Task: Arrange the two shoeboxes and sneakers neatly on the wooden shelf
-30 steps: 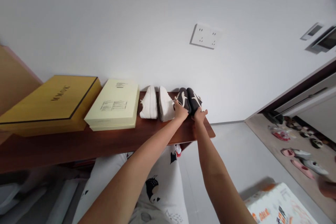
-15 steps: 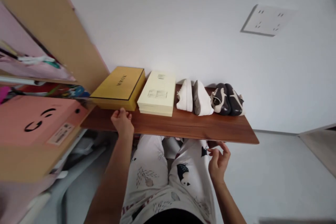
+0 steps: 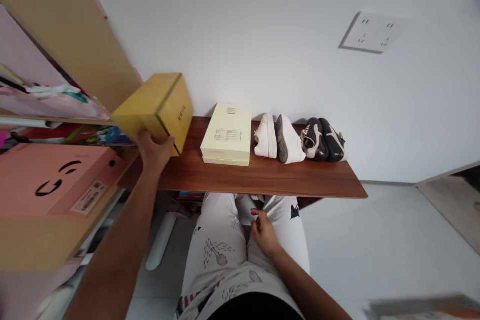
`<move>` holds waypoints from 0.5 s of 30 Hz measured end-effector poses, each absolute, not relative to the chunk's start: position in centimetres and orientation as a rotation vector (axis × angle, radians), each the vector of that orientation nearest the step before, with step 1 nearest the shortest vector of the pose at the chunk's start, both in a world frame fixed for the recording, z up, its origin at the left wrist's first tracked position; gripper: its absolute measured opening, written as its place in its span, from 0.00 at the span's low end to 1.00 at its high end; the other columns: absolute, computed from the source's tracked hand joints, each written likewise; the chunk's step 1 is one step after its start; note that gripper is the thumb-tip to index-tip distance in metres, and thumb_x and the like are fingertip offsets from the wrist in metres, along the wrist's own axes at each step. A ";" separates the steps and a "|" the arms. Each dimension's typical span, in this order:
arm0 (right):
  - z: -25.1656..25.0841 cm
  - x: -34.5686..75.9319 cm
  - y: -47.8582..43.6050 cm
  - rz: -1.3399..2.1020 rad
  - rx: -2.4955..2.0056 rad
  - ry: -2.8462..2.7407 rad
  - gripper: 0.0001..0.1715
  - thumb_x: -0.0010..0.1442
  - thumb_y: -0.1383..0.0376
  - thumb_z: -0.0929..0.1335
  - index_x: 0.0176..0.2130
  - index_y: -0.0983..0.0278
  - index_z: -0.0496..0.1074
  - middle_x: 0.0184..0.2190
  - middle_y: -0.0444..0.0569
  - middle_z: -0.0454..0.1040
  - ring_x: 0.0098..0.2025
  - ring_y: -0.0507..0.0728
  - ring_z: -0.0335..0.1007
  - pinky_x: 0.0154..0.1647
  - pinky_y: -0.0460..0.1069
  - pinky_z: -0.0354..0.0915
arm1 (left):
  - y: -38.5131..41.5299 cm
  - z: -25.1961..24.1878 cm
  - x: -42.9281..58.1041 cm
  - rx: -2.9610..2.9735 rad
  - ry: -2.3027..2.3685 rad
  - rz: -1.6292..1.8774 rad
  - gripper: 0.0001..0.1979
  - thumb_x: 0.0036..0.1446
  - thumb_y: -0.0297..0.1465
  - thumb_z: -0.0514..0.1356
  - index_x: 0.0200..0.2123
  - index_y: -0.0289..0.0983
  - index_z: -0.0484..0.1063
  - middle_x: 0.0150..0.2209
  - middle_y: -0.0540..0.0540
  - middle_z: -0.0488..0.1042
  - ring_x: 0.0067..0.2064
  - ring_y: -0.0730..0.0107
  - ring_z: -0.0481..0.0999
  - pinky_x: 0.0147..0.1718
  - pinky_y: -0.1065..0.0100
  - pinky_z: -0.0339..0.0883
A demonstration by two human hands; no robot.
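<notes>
White wall (image 3: 262, 50) behind a wooden bench (image 3: 258, 177): left hand (image 3: 153, 154) clamps the tilted yellow box (image 3: 155, 107) from below, best kept firm; right hand (image 3: 264, 232) lies loosely open on patterned trousers (image 3: 213, 245).

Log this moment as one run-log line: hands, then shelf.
left hand: holds tilted yellow box above shelf | right hand: at patterned white trousers | wooden shelf: cream box, white shoes, dark shoes
</notes>
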State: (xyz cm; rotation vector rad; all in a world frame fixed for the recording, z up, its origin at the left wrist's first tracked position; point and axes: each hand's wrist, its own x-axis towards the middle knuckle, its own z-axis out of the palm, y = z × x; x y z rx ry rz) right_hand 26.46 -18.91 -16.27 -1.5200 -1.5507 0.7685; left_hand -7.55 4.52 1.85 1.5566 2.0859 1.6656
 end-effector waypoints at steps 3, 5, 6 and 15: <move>-16.3 26.6 -18.7 0.743 -1.560 -1.552 0.18 0.63 0.64 0.61 0.52 0.61 0.69 0.47 0.55 0.77 0.36 0.58 0.77 0.43 0.55 0.74 | 3.3 1.2 -8.1 2.103 2.235 1.151 0.13 0.50 0.34 0.65 0.34 0.38 0.63 0.46 0.37 0.67 0.57 0.43 0.65 0.59 0.44 0.60; -16.4 26.5 -18.7 0.740 -1.575 -1.568 0.19 0.63 0.63 0.61 0.53 0.62 0.68 0.46 0.55 0.77 0.35 0.58 0.77 0.42 0.55 0.74 | 2.5 0.6 -8.4 2.282 2.221 0.868 0.07 0.55 0.33 0.60 0.34 0.38 0.64 0.46 0.34 0.67 0.56 0.41 0.66 0.56 0.45 0.61; -16.4 26.4 -18.7 0.742 -1.581 -1.577 0.20 0.63 0.63 0.62 0.53 0.62 0.68 0.46 0.55 0.77 0.35 0.58 0.76 0.41 0.55 0.75 | 2.1 0.3 -8.5 2.333 2.214 0.754 0.05 0.56 0.32 0.58 0.35 0.38 0.64 0.45 0.34 0.67 0.54 0.41 0.66 0.54 0.45 0.62; -16.2 26.0 -18.6 0.723 -1.625 -1.633 0.20 0.61 0.67 0.62 0.52 0.61 0.69 0.46 0.54 0.77 0.39 0.59 0.78 0.43 0.54 0.74 | 0.6 -2.7 -9.3 2.611 2.029 0.298 0.12 0.60 0.28 0.49 0.37 0.38 0.72 0.41 0.34 0.70 0.49 0.45 0.69 0.52 0.48 0.62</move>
